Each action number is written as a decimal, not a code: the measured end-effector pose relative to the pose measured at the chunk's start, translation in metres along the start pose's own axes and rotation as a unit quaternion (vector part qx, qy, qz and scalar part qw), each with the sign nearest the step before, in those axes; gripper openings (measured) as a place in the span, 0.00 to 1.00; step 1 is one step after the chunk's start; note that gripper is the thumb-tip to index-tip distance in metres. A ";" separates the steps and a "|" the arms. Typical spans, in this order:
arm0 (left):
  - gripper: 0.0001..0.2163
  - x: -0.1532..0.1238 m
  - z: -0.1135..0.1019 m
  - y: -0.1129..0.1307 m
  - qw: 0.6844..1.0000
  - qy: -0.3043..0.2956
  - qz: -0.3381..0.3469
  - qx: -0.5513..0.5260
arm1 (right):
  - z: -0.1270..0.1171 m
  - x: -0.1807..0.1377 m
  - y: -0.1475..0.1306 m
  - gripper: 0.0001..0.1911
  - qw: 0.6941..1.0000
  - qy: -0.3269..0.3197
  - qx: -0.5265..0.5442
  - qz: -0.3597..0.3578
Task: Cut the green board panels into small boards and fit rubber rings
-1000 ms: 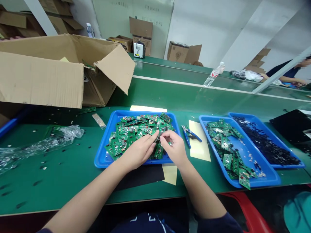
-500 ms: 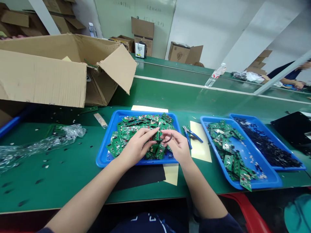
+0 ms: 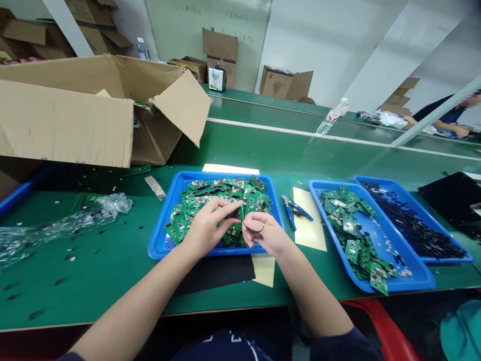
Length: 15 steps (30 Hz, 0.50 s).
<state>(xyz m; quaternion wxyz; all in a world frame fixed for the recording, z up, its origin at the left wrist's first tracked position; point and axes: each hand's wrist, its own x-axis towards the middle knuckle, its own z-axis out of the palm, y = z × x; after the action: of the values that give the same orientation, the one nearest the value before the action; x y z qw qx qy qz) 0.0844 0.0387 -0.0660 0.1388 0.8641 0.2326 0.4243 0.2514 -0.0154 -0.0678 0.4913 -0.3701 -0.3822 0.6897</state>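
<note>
Left hand (image 3: 205, 229): thumb and fingers closed on a board (image 3: 242, 212), held nearly edge-on above the middle tray (image 3: 158, 239). Right hand (image 3: 269, 235): thumb and forefinger pinched together at the board's near edge, a thin dark strip (image 3: 260, 230) curving from the grip; its far end is hidden by the fingers. Beneath both hands, a heap of boards (image 3: 181, 220) fills the tray.

Right of the tray: cutters (image 3: 290, 212), partly on a yellow sheet (image 3: 310, 225). Beyond, a second blue tray (image 3: 379, 228) of boards and pale bits, one board overhanging its near rim; behind it, a third tray (image 3: 409, 188) of black parts.

Left: crumpled plastic (image 3: 108, 208); farther back, an open carton (image 3: 67, 120).
</note>
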 end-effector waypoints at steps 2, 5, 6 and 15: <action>0.15 0.001 -0.001 0.001 0.998 -0.029 -0.016 -0.045 | -0.001 0.001 -0.001 0.14 0.999 -0.028 0.019 0.028; 0.14 0.002 -0.004 0.002 0.992 -0.055 -0.048 -0.101 | -0.001 0.002 -0.001 0.15 0.998 -0.043 0.025 0.039; 0.14 0.002 -0.004 0.002 0.990 -0.058 -0.061 -0.117 | -0.001 0.003 0.000 0.16 0.999 -0.037 0.014 0.032; 0.17 0.003 0.000 0.006 0.935 -0.048 -0.217 -0.276 | 0.002 0.004 0.007 0.14 0.957 0.171 -0.163 -0.170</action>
<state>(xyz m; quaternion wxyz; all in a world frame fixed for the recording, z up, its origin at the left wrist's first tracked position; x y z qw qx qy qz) 0.0874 0.0353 -0.0613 0.4714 0.7395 0.2813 0.3895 0.2461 -0.0138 -0.0740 0.5921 -0.4871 -0.4572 0.4507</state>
